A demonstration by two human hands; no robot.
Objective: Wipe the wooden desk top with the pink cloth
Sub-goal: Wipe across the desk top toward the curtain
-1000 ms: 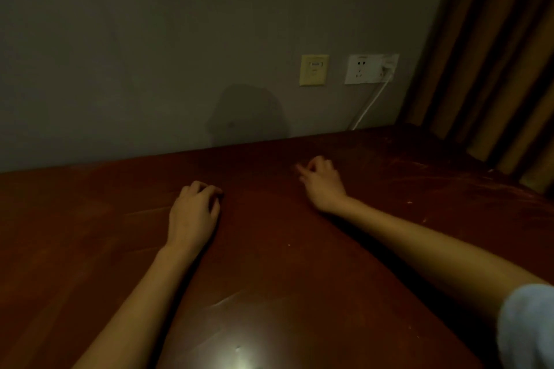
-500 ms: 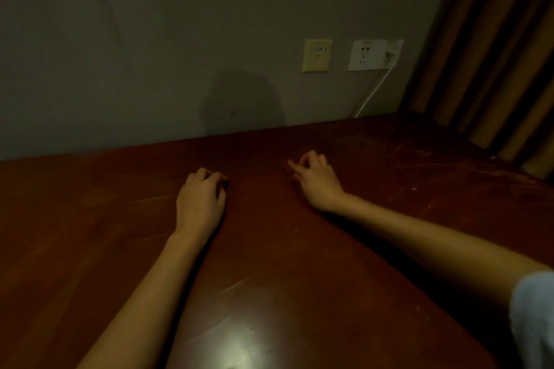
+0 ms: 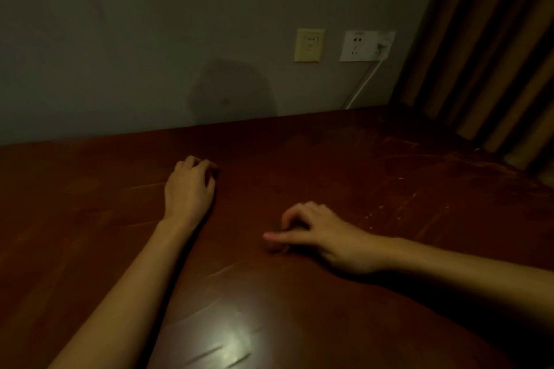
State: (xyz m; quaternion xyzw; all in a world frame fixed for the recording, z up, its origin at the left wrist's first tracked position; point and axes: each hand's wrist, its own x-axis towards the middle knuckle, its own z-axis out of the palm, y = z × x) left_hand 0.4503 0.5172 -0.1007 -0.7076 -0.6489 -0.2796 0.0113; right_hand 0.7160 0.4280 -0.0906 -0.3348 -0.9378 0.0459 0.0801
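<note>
The dark reddish wooden desk top [image 3: 299,293] fills the lower part of the dim view. My left hand [image 3: 190,189] lies palm down on it left of centre, its fingers curled under with nothing visible in them. My right hand [image 3: 326,234] rests on the desk nearer to me and to the right, thumb stretched out to the left and the other fingers bent loosely onto the wood. It holds nothing. No pink cloth is in view.
A grey wall [image 3: 150,54] rises behind the desk with a yellowish switch plate [image 3: 308,45] and a white socket [image 3: 365,45]; a white cable [image 3: 364,82] runs down from it. Brown curtains [image 3: 494,54] hang at the right. Pale scuffs [image 3: 398,210] mark the wood there.
My right hand has drawn back toward me along the desk, and its thumb has spread out. The left hand has stayed where it was.
</note>
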